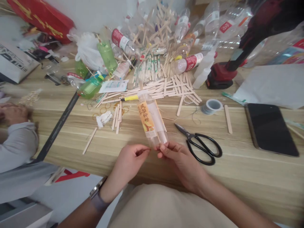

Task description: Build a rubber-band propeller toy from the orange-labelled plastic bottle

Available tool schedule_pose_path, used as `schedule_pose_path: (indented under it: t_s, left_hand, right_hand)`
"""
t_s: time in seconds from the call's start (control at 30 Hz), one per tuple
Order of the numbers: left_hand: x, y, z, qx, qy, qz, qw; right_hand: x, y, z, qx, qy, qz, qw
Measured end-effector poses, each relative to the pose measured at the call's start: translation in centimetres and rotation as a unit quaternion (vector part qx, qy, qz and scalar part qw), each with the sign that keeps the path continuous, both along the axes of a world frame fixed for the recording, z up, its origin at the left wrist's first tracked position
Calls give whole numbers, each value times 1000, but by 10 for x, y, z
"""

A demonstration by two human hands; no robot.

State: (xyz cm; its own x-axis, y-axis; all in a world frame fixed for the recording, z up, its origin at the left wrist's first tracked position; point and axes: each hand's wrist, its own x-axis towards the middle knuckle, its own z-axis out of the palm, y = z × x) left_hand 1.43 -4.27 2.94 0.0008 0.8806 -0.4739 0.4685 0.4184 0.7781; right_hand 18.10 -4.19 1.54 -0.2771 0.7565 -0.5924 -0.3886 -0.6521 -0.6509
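While co-worker's hand point(14, 114) is cropped at left edge, person's left hand point(131, 158) pinches, cannot tell if on anything; labelled bottle point(146, 119) just beside, base partly hidden by grasping fingers of right hand point(182, 160); power tool point(222, 74) cropped, top right.

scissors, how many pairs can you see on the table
1. The black-handled scissors lie on the tabletop between the right hand and the phone. Others may be hidden among the bottles and wooden sticks heaped at the back.

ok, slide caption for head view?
Right hand holds an orange-labelled bottle by its near end; scissors lie alongside, wooden sticks beyond.
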Motion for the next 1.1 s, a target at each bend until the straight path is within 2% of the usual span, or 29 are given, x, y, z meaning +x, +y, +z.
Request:
schedule_pose_path:
  t_s: [0.13,0.27,0.43,0.67,0.83,1.1]
  left_hand:
    - [-3,16,2,-131,-106,-38,985]
    - [-7,21,-1,-153,-127,-85,976]
    - [-3,14,-4,-96,-188,-4,978]
    - [16,6,-10,-48,-242,110,963]
    - [25,3,-19,-68,-258,156,951]
    - [30,6,-19,-101,-281,200,933]
  right_hand:
    - [-1,0,3,45,-37,36,998]
    - [-1,2,7,62,-16,48,997]
    - [1,5,8,31,11,25,999]
    - [0,9,0,-46,33,16,998]
    - [2,13,-5,-77,58,25,995]
    - [4,20,-8,-137,78,44,986]
